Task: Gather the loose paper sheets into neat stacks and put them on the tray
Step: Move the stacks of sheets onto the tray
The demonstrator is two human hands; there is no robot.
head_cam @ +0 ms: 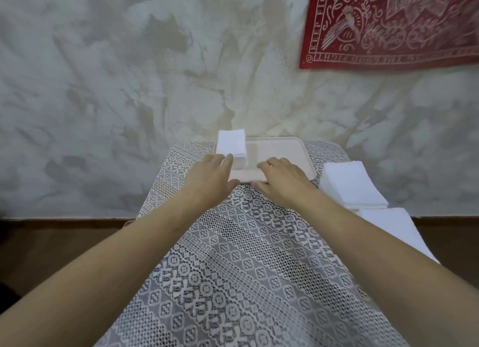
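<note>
Paper stack (231,145) on tray (285,149): one. Stacks (350,186) right of tray: two.

Lace-covered table (233,269), beige tray (285,149), two white paper stacks (352,186) beside it

A single wide-angle camera sits on the person's head and looks forward and down along both forearms, so the lace-covered table (259,269) runs up from 6 o'clock and the tray (280,149) lies at its far end near the frame's centre. It is close over the table, with the left hand (210,175) and right hand (282,180) just below centre, the mottled wall (103,87) filling the upper half and a red hanging (388,22) at 1 o'clock.
</note>
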